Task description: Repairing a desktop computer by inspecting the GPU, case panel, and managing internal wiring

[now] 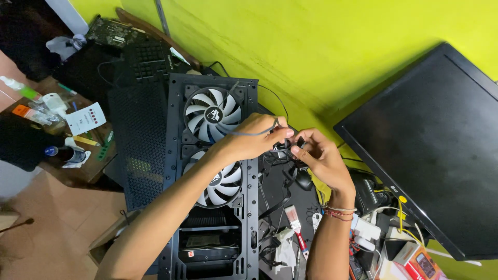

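Note:
A black computer case (pixel 176 155) lies on its side with two white-bladed fans (pixel 212 115) in its front panel. Above the case's right edge, my left hand (pixel 251 139) pinches a thin grey cable (pixel 254 133) that loops over its fingers. My right hand (pixel 319 155) meets it from the right, fingertips closed on a small black connector (pixel 288 143) at the cable's end. The two hands touch at the fingertips. Part of the lower fan is hidden behind my left forearm.
A black monitor (pixel 430 150) leans against the yellow-green wall at right. A red-handled brush (pixel 296 223), loose black cables and white adapters lie beside the case. A mesh side panel (pixel 137 145) lies left of the case. A cluttered wooden table stands at far left.

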